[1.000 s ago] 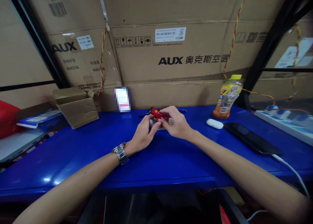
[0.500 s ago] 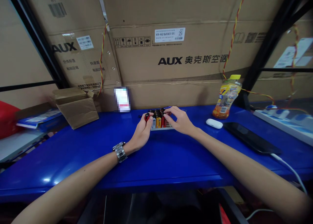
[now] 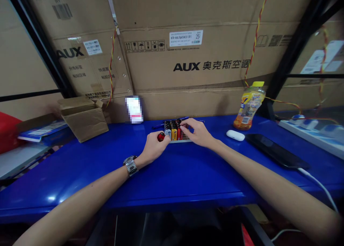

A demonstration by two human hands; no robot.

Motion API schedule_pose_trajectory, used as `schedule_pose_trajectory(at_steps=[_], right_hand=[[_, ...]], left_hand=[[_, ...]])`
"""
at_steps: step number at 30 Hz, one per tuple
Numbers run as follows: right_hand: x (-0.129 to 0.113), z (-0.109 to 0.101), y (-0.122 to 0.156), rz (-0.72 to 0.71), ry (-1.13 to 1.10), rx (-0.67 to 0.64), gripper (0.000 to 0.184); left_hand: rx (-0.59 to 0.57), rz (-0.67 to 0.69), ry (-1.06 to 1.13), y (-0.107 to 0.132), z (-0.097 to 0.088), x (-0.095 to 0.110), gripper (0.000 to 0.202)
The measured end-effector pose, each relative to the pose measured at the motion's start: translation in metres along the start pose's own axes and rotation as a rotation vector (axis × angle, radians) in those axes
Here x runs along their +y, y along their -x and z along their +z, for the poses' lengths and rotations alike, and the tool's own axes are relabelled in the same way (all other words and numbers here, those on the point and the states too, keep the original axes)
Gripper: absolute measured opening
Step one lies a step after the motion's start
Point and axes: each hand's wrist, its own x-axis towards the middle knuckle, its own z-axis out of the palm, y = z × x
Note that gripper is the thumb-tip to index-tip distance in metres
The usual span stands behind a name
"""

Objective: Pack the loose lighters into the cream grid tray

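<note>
A light-coloured tray (image 3: 185,141) stands near the back of the blue table, with several small upright batteries (image 3: 173,134) in white, yellow and red packed into it. My left hand (image 3: 156,145) is closed around a red battery (image 3: 161,136), whose dark end points up and outward beside the tray's left side. At the right side of the batteries, my right hand (image 3: 199,133) has its fingers bent and fingertips close together; whatever is between them is hidden. Behind the tray lies a dark blue pen-like stick (image 3: 184,118).
A lit phone (image 3: 134,110) leans on the large cardboard box (image 3: 215,81). To the left stands an open carton (image 3: 84,119). A drink bottle (image 3: 248,108), a white earphone case (image 3: 235,135), a black phone (image 3: 276,151) with cable and a power strip (image 3: 311,135) are on the right.
My left hand has moved down and slightly left, turning its red battery from upright to tilted, away from the white battery. My right hand stays in about the same place.
</note>
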Motion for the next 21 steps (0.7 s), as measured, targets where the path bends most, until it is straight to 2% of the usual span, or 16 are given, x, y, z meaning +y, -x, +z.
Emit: schedule_pose_trajectory(at_steps=[9, 15, 21], right_hand=[[0.0019, 0.0014, 0.0, -0.01, -0.006, 0.004, 0.015], [0.0015, 0.0024, 0.0, -0.003, -0.028, 0.005, 0.016], [-0.0052, -0.0007, -0.001, -0.043, -0.01, 0.033, 0.016]], left_hand=[[-0.011, -0.011, 0.025, 0.0004, 0.0025, 0.0018, 0.024], [-0.004, -0.003, 0.014, -0.0001, 0.0026, -0.0013, 0.026], [-0.071, 0.052, 0.057, 0.002, 0.0024, 0.0009, 0.027]])
